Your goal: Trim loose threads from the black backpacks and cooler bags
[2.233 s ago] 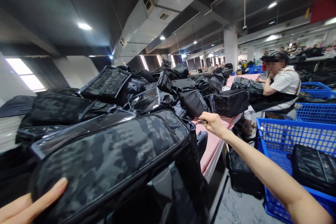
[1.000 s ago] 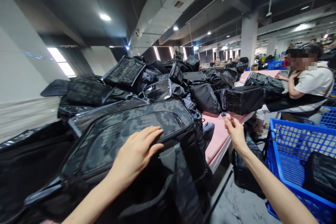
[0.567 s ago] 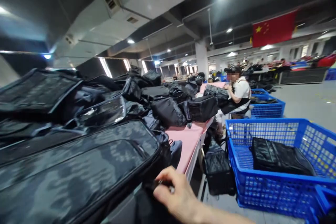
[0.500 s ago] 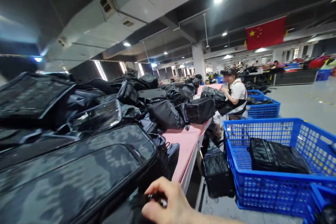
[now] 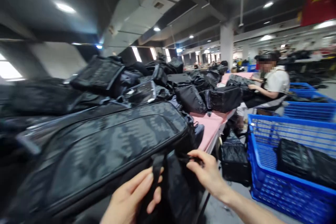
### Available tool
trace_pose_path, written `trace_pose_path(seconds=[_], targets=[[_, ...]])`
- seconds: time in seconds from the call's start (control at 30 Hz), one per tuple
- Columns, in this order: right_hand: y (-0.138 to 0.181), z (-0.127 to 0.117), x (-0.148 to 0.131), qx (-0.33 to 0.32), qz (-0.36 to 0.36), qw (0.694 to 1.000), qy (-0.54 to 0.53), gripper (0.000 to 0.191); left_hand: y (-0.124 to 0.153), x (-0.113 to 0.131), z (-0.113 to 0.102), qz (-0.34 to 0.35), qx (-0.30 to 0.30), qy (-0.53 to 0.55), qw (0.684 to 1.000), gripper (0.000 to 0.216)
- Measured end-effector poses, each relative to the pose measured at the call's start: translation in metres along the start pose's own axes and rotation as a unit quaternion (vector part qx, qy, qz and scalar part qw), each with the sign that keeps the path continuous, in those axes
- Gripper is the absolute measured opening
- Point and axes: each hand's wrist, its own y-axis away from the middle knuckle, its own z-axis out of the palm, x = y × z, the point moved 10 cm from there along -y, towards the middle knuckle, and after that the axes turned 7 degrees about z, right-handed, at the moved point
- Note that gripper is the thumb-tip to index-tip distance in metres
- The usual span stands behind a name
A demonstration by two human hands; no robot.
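A large black bag with a grey camouflage front panel (image 5: 110, 140) lies before me, its dark side facing my hands. My left hand (image 5: 133, 190) is closed at that side, with a short black strap (image 5: 158, 163) pinched between thumb and fingers. Just right of it, my right hand (image 5: 207, 171) is closed around a small dark tool (image 5: 193, 159) with a narrow end pointing left toward the strap. Its exact kind is blurred. Loose black fabric (image 5: 178, 178) hangs between the two hands.
Several more black bags (image 5: 97, 75) are heaped behind on a pink-topped table (image 5: 207, 129). On the right, a blue plastic crate (image 5: 288, 185) holds a black bag (image 5: 301, 159). A black bag (image 5: 235, 161) stands on the floor beside the crate. Another person (image 5: 273, 80) sits farther back handling a bag.
My left hand has come into view and holds the strap. My right hand appears farther right and higher, still gripping the small tool. The view has turned left.
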Motion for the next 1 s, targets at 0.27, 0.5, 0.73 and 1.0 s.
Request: trace_pose_path(seconds=[0.27,0.5,0.73,1.0], targets=[[0.017,0.006,-0.063,0.015,-0.219,0.976,0.014,0.015,0.010,0.015,0.026,0.044,-0.064,-0.003,0.997,0.031],[0.027,0.007,-0.089,0.052,-0.319,0.942,0.089,0.016,0.016,0.017,0.031,0.055,-0.090,-0.011,0.994,0.030],[0.029,-0.004,-0.084,0.057,-0.295,0.949,0.096,0.016,0.017,0.016,0.030,0.052,-0.093,0.017,0.994,0.031],[0.021,0.001,-0.076,0.045,-0.253,0.963,0.075,0.009,0.022,0.004,0.037,-0.028,-0.141,0.057,0.988,0.026]])
